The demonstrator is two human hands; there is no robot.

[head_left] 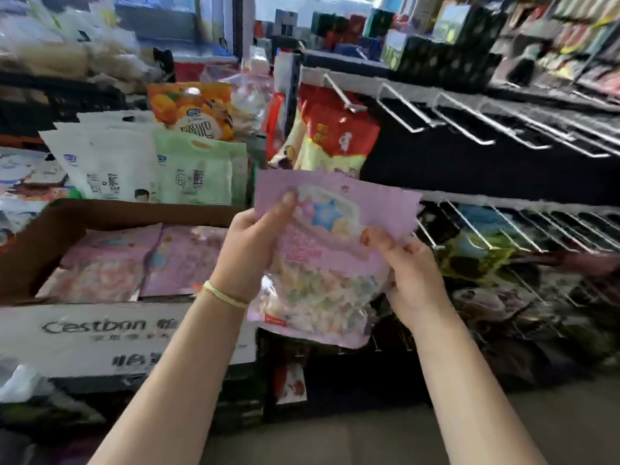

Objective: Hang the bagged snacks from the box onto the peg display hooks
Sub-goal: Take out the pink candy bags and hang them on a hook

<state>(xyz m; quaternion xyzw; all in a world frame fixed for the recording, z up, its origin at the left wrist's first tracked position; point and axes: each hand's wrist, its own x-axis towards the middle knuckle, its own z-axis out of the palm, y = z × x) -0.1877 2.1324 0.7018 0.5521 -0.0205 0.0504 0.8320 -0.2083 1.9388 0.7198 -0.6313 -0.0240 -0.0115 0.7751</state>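
I hold a pink snack bag [330, 263] with a star print in front of me, upright and slightly tilted. My left hand [258, 243] grips its left edge, thumb on the front. Its right side is pinched by my right hand [409, 276]. The open cardboard box [84, 333] lies to the left, with more pink bags [110, 263] flat inside. Bare metal peg hooks [469, 119] stick out from the upper rail at the right. One hook at the rail's left end carries red and yellow bags [335, 135].
White, green and orange bags [157, 162] stand behind the box. A lower row of hooks [520, 226] carries dark and green packets. Shelves of goods fill the background. The floor [335, 441] shows below.
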